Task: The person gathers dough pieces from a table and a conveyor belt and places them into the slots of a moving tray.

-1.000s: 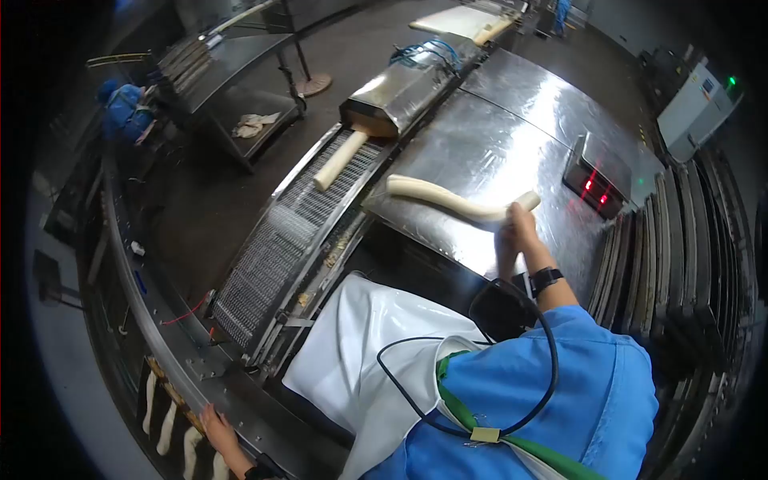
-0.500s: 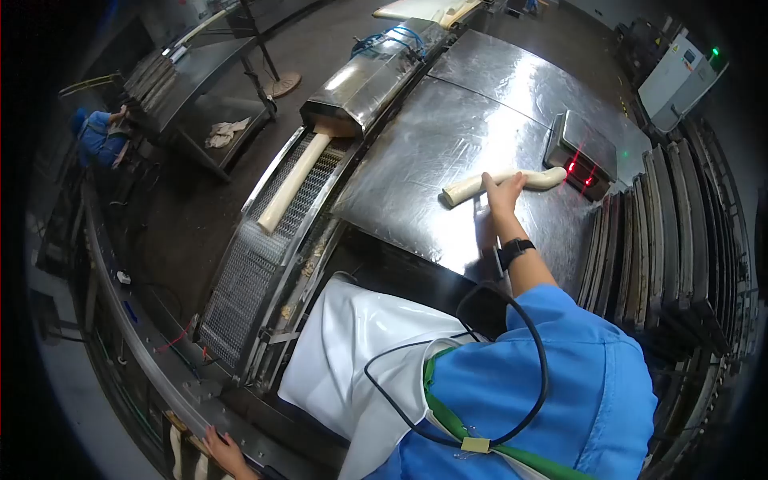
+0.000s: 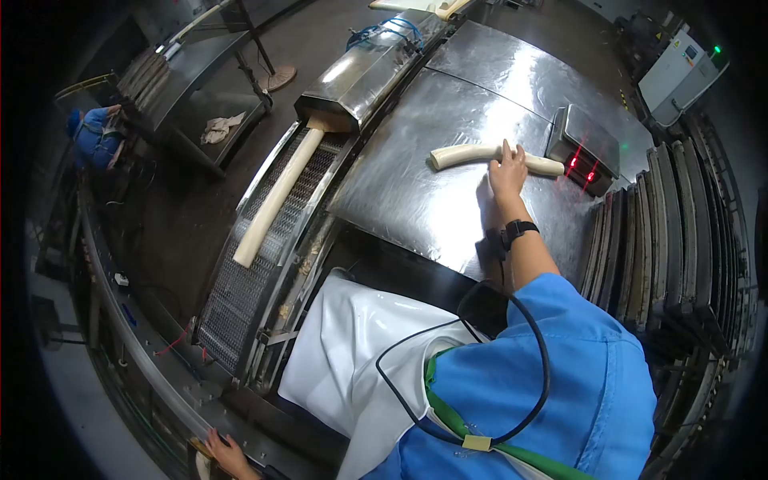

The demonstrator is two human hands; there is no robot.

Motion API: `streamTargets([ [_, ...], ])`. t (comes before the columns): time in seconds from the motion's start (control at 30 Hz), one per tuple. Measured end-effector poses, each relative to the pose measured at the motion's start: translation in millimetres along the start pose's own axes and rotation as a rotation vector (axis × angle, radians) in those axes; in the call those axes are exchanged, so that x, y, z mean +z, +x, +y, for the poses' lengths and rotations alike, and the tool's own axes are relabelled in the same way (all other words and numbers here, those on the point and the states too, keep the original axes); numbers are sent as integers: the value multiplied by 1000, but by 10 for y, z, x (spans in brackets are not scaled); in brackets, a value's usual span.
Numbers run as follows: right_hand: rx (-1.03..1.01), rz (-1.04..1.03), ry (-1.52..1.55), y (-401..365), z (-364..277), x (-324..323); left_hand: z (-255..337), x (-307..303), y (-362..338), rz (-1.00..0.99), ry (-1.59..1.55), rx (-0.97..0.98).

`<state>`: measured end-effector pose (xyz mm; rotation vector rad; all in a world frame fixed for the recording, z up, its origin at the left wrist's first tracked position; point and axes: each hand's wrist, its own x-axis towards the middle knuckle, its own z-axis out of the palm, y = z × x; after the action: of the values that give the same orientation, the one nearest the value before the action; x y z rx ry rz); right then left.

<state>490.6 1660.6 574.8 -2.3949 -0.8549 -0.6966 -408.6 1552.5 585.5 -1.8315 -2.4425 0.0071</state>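
Observation:
A pale dough roll [image 3: 464,154] lies on the steel table [image 3: 400,188], its right end close to a scale [image 3: 588,148] with red digits. My right hand [image 3: 509,170] is on the roll's right half, fingers spread over it. At the bottom left, my left hand [image 3: 226,452] has its fingers apart beside the metal rail, near a pale piece at its edge. Another long dough roll [image 3: 276,208] comes out of the metal housing [image 3: 360,76] onto the mesh conveyor [image 3: 232,308].
Upright trays [image 3: 664,232] stand in a row at the right. A white cabinet [image 3: 676,76] is at the upper right. A co-worker in blue [image 3: 98,138] is at the far left, beside a metal table [image 3: 188,76] with a cloth below.
The roll on the conveyor has come further out toward the lower left. The roll under my right hand has turned and straightened, its left end moving up and left; my right fingers have loosened.

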Motion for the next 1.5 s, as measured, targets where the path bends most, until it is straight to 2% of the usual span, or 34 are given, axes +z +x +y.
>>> streamTargets([
  [0.1, 103, -279, 32, 66, -356, -176, -217, 104, 92, 39, -5, 131],
  [0.13, 18, -180, 59, 86, -322, -101, -256, 135, 93, 46, 2, 143],
  [0.2, 95, -265, 111, 177, -363, -80, -306, 194, 101, 59, 16, 163],
  [0.23, 133, -305, 138, 207, -370, -87, -198, 110, 82, 36, 39, 102],
  [0.27, 98, -252, 150, 187, -321, -26, -55, -6, 52, 14, 59, 40],
  [0.3, 77, -302, 165, 171, -289, -37, 109, -147, 13, -9, 79, -23],
  [0.37, 33, -405, 196, 76, -225, -72, 344, -447, -46, 154, 158, 103],
  [0.4, 80, -442, 273, 10, -185, -99, 420, -528, -80, 235, 201, 164],
  [0.5, -47, -330, 429, -188, -55, -316, 527, -592, -121, 262, 88, 119],
  [0.53, -65, -224, 376, -254, 47, -251, 502, -582, -103, 279, 66, 173],
  [0.63, 146, -293, 173, -208, 317, -308, 437, -528, -40, 312, 21, 286],
  [0.67, 257, -448, 451, -163, 389, -469, 447, -548, -49, 306, 25, 288],
  [0.77, 136, -432, 188, -61, 810, -249, 409, -490, -56, 297, 55, 283],
  [0.8, 66, -330, 131, -57, 838, -268, 381, -465, -51, 296, 71, 281],
  [0.9, 369, -556, 241, 339, 1081, -114, 369, -424, 2, 276, 61, 241],
  [1.0, 545, -496, 35, 668, 1038, 20, -87, 221, 310, -19, -65, 62],
  [1.07, 655, -402, -81, 803, 859, 28, -32, 385, 481, 18, -316, 130],
  [1.13, 782, -250, -128, 881, 645, 90, 327, 236, 668, 6, -536, 151],
  [1.17, 749, -185, -189, 930, 640, 223, 629, 73, 727, -28, -630, 139],
  [1.23, 677, -55, -308, 1023, 695, 601, 1087, -147, 877, 11, -620, 267],
  [1.33, 445, -19, -322, 894, 395, 391, 1441, -178, 1152, 23, -590, 332],
  [1.4, 297, 61, -316, 868, 358, 417, 1429, -22, 1337, -97, -689, 276],
  [1.43, 288, 4, -254, 923, 383, 463, 1417, 78, 1427, -158, -741, 247],
  [1.47, 279, -54, -193, 1000, 402, 509, 1397, 181, 1478, -64, -655, 315],
  [1.5, 269, -110, -132, 1079, 429, 560, 1395, 204, 1493, -59, -586, 270],
])
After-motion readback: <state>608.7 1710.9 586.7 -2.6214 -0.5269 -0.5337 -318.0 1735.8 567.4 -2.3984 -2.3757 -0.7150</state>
